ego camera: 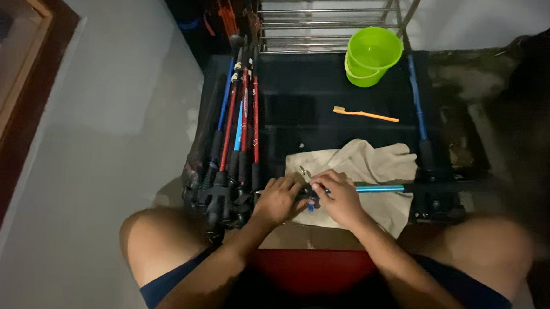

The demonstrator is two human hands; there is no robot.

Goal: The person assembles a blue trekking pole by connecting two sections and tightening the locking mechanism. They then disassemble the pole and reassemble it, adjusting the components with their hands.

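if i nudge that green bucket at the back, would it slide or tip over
The green bucket looks like thin plastic and seems empty, so probably light and apt to slide. It appears to lean slightly already, so a high push might tip it. Once on its side, the round wall would likely roll.

The scene is dimly lit, with most light caught on the pale floor (99, 118) at nine o'clock. Deep shadow is seen at three o'clock. Softness is noticed throughout, and wide-angle bending is shown toward the edges.
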